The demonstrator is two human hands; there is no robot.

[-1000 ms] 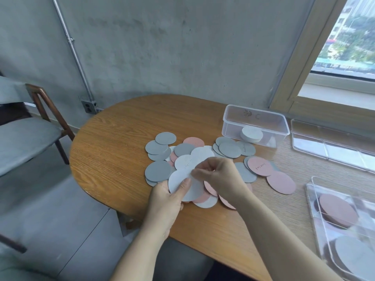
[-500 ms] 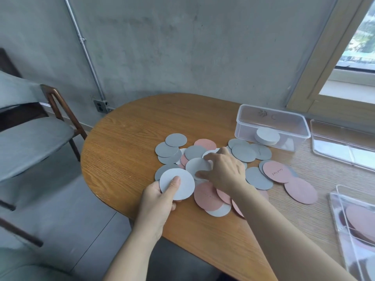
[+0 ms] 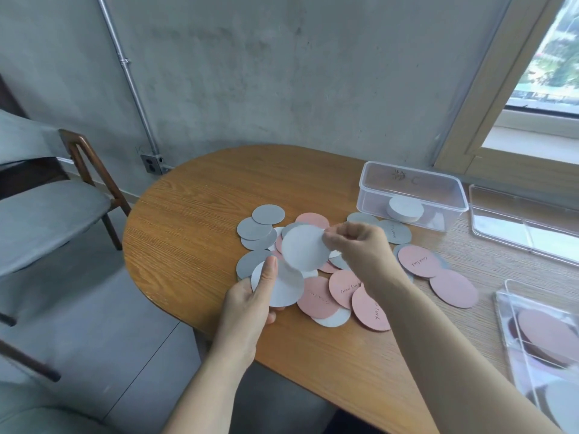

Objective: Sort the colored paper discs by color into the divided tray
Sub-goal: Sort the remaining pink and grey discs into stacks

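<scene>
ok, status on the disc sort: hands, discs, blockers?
Left hand holds one white disc, thumb on top. Right hand pinches a second white disc above the pile. Only flat pink discs lie between hands and divided tray.

One wide-angle camera, worn on the person's head at the near edge of the rounded wooden table [image 3: 194,239], faces forward and down toward the far grey concrete wall [image 3: 297,73]. It sits close: both forearms [image 3: 213,386] enter from the bottom, with a grey-cushioned wooden chair [image 3: 47,214] left and a wood-framed window [image 3: 551,57] far right.
</scene>
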